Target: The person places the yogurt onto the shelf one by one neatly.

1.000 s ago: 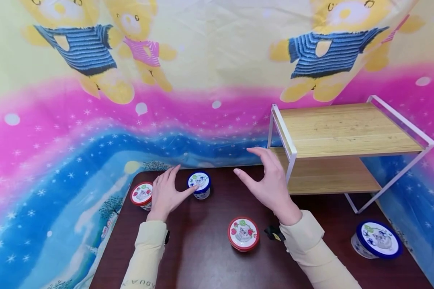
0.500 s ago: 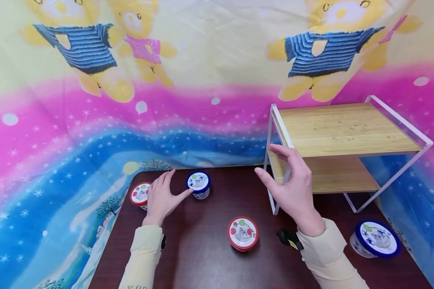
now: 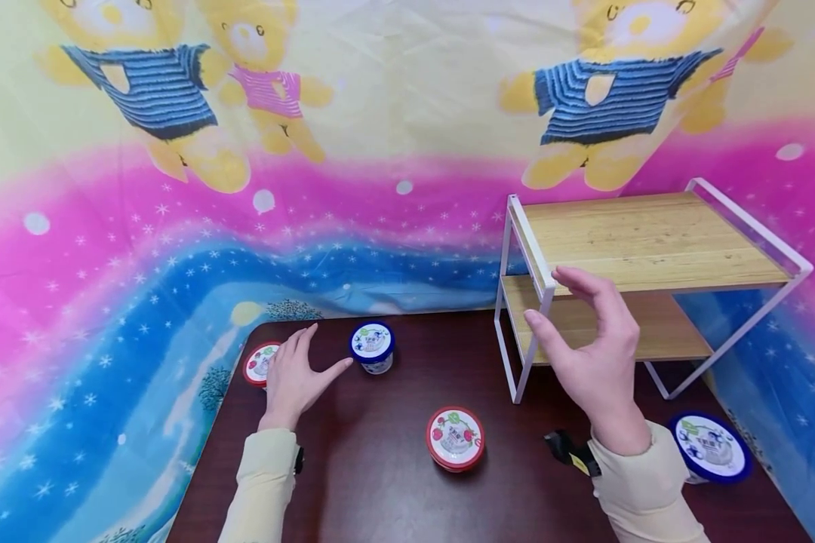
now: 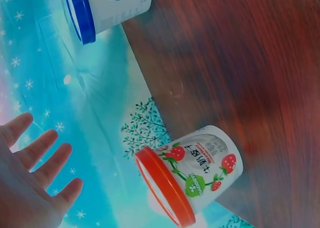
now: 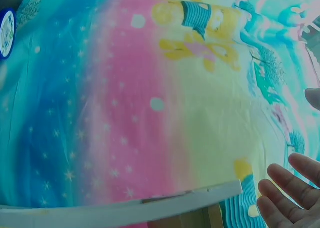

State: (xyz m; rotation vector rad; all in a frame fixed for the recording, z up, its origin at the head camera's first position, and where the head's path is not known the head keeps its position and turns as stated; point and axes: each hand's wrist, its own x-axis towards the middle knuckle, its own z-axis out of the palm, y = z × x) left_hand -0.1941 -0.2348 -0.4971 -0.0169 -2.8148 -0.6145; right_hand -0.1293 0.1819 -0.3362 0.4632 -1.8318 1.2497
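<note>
My left hand (image 3: 295, 388) is held above the table's left side, fingers spread and holding nothing. It partly covers a red-lidded tub (image 3: 258, 365) in the head view; the left wrist view shows strawberries on that tub's side (image 4: 202, 163). Just right of the thumb stands a blue-lidded tub (image 3: 372, 344), printed with blueberries. My right hand (image 3: 601, 362) hovers in front of the shelf rack's left side, thumb and fingers curved apart around nothing. A second red-lidded tub (image 3: 455, 439) stands mid-table. Behind the right wrist, another blue-lidded tub (image 3: 715, 446) is partly hidden.
A two-tier rack with wooden boards (image 3: 659, 237) and a white metal frame (image 3: 524, 362) stands at the table's back right. The dark brown table (image 3: 373, 475) meets a printed cloth backdrop (image 3: 407, 249) behind and at both sides.
My right hand has moved right, from left of the rack to in front of it. My left hand has drifted slightly left, away from the blue-lidded tub. The tubs stay put.
</note>
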